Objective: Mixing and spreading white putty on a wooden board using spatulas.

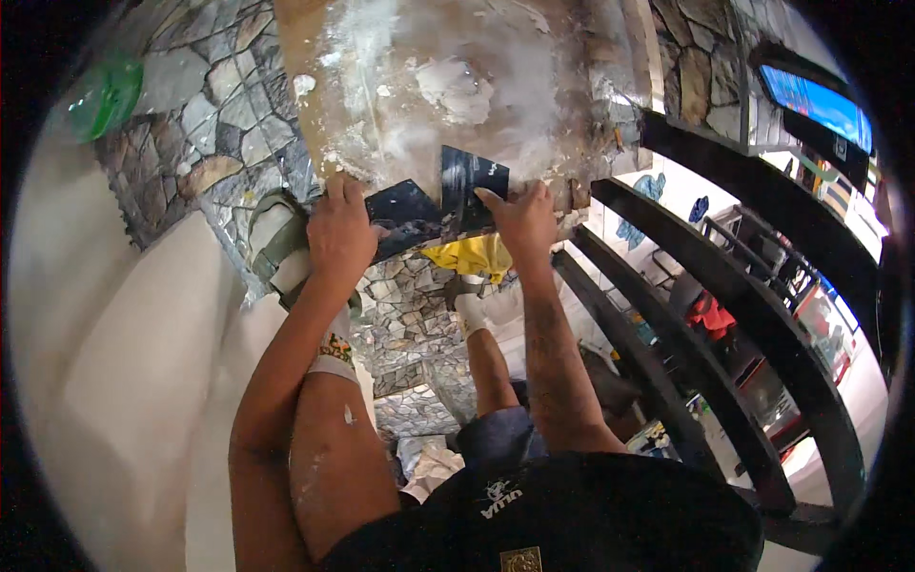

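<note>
Side by side over the near edge of a putty-smeared brown board (500,43) are two dark flat spreaders, their inner edges meeting or overlapping. My left hand (343,232) has its thumb on the left spreader (404,211) and its fingers curled at that spreader's outer end. On the right spreader (465,186), which bears pale smears, lies the thumb of my right hand (527,225). The undersides of both hands are hidden, so their contact with the board is unclear. A mound of whitish putty (457,89) sits on the board beyond the spreaders.
Black slats (715,300) run along my right, with a lower room behind. A pale wall (129,343) stands at left. Yellow cloth (472,257) shows under the board's near edge. Stone-patterned surface (236,93) borders the board, with a green object (107,96) at far left.
</note>
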The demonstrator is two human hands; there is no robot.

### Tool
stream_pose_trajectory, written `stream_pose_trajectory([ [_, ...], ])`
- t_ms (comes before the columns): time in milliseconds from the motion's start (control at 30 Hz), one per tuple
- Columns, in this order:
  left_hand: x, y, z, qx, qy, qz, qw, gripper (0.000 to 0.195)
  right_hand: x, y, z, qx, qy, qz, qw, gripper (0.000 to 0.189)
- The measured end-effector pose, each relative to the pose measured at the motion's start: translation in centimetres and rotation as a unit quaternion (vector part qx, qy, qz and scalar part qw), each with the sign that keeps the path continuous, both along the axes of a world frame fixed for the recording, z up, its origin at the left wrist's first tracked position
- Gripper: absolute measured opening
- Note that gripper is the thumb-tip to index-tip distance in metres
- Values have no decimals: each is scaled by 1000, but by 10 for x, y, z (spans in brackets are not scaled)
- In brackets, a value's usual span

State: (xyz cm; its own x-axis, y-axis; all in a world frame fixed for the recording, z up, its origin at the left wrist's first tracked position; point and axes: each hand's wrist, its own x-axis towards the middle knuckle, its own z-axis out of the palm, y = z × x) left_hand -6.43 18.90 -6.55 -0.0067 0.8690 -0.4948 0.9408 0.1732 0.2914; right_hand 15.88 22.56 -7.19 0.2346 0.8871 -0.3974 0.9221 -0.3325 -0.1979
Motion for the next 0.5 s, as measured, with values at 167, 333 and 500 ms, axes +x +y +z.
stream_pose_trajectory([
  [167,0,-5,-2,74,27,-1,997,62,-8,2,-13,36,-33,-47,998,67],
  [333,-14,-3,-6,-41,-134,43,989,47,-15,-1,-6,45,54,-89,994,60],
  [500,-19,-6,-15,-158,-318,103,929,30,-21,-10,-7,88,47,-112,989,67],
])
